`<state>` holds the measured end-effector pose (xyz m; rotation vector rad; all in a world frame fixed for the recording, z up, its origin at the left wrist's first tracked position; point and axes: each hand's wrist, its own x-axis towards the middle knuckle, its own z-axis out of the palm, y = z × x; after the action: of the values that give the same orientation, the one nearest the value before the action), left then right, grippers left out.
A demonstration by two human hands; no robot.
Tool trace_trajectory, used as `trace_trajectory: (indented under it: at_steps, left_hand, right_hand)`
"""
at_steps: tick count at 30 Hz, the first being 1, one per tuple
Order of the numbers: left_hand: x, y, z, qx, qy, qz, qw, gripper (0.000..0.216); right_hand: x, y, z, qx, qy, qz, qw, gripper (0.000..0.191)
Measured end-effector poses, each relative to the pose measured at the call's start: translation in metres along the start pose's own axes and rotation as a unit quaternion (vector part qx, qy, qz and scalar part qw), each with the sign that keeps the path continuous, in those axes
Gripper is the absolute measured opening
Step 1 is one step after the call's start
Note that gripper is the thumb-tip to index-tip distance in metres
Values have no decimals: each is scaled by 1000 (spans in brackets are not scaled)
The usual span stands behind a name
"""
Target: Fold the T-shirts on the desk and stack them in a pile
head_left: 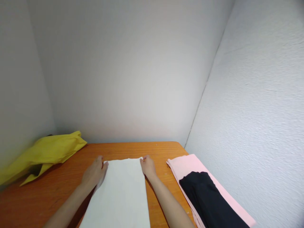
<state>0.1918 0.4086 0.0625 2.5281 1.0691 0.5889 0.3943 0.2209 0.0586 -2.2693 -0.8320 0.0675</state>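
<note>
A white folded cloth (121, 193) stretches along the wooden table from its far end down past the bottom of the picture. My left hand (96, 171) pinches its far left corner between thumb and fingers. At the far right corner, my right hand (147, 165) grips the cloth in the same way. Between the two hands the far edge runs nearly straight. The near end of the cloth is out of view, and what kind of garment it is cannot be made out.
On the right of the orange-brown table (137, 148), a folded black cloth (209, 199) lies on a folded pink cloth (182, 164). A yellow fabric bag or cloth (52, 148) is heaped at the back left. Pale walls (123, 79) close in the back and both sides.
</note>
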Motion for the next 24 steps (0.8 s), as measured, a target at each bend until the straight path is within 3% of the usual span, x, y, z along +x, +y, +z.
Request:
trace_trajectory:
  at_steps: [2,4,8,13,18,24]
  left_hand:
    - [-20,9,-5,27,25,76,996,54]
    - [-47,18,-5,59,24,173,983,52]
    - [-97,29,8,116,-13,269,956,50]
    - [-121,27,22,132,-66,231,962,55]
    - [-125,27,19,130,-131,184,965,60]
    - [-126,29,19,131,-132,170,968,61]
  right_hand:
    - [-16,-7,-8,-47,27,-31,998,40]
    - [-43,-15,-10,-100,31,-113,988,47]
    - [-110,-26,0,-120,-68,-261,956,64]
    - [-150,-25,9,-108,-149,-258,948,69]
    - [-150,-21,5,-98,-141,-258,951,71]
    - [-150,-20,2,-94,-143,-248,953,75]
